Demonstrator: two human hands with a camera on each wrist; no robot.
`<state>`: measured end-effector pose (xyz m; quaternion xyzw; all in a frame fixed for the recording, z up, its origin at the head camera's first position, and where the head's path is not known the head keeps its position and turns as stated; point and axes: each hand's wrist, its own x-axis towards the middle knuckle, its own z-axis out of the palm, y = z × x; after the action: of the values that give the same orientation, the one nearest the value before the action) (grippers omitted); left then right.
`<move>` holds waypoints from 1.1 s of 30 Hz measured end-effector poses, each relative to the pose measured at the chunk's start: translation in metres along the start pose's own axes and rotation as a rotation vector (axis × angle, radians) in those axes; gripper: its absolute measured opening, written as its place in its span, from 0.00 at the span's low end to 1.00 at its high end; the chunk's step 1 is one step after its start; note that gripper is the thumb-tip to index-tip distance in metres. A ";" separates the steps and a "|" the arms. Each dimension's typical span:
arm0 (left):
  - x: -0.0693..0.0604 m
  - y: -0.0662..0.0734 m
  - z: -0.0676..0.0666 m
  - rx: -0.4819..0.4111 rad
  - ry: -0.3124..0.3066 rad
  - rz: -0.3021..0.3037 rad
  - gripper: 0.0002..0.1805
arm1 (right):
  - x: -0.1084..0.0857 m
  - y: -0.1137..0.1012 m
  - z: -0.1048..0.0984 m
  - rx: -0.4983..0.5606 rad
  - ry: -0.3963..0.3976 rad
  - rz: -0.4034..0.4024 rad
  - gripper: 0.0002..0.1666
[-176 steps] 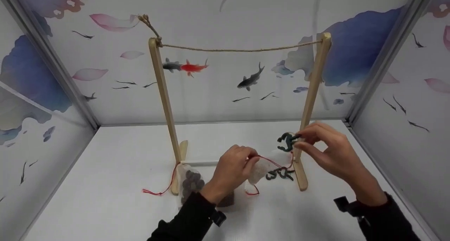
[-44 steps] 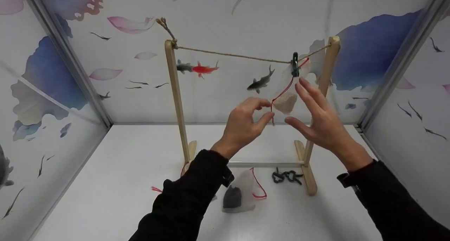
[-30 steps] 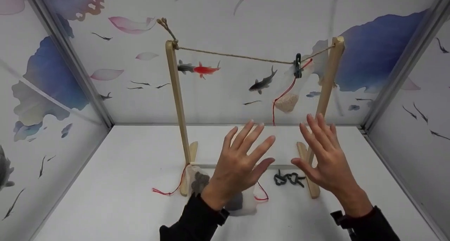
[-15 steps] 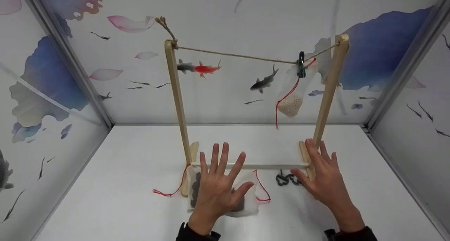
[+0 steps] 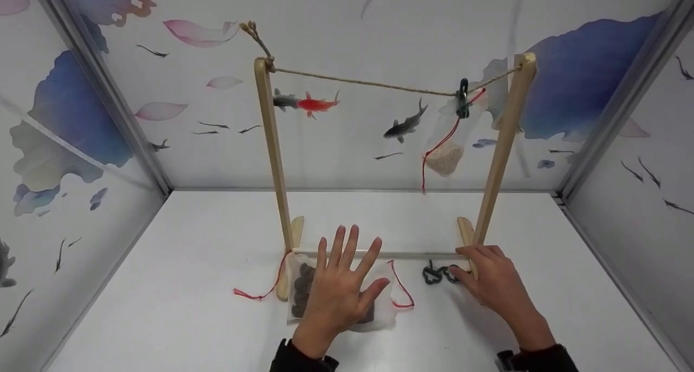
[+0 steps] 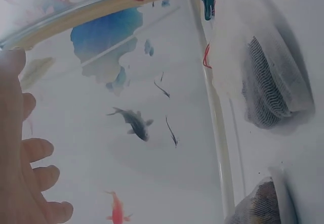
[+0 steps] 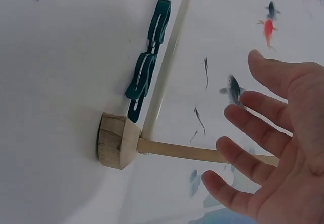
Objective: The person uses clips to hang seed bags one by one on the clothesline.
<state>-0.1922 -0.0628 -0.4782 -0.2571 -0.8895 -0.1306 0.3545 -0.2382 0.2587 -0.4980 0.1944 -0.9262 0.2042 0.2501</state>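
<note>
Beige-filled pouch (image 5: 444, 159) hangs by a green clip (image 5: 462, 110) from the rope (image 5: 363, 83), released by you moments ago, so it seems secure. Your left hand (image 5: 339, 293), fingers spread, hovers before the bags (image 5: 301, 301); your right hand (image 5: 496, 277), fingers apart, has lowered beside loose clips (image 7: 136, 85) on the white worktop (image 5: 190, 307), within fish-printed walls (image 5: 336, 155).

Nothing in front of you carries readable text: no label, brand, number or sign can be made out in your head view or either wrist view.
</note>
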 end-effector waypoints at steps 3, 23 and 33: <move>-0.003 0.001 0.008 -0.008 -0.056 0.011 0.35 | -0.003 0.004 0.004 -0.007 -0.131 0.043 0.24; -0.015 0.015 0.013 -0.211 -0.429 -0.021 0.25 | -0.003 0.008 0.009 0.007 -0.543 0.298 0.27; -0.012 0.019 0.011 -0.207 -0.538 -0.028 0.19 | 0.004 0.006 0.014 0.025 -0.528 0.393 0.30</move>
<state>-0.1805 -0.0469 -0.4933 -0.3051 -0.9369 -0.1528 0.0757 -0.2495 0.2567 -0.5086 0.0612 -0.9763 0.2025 -0.0452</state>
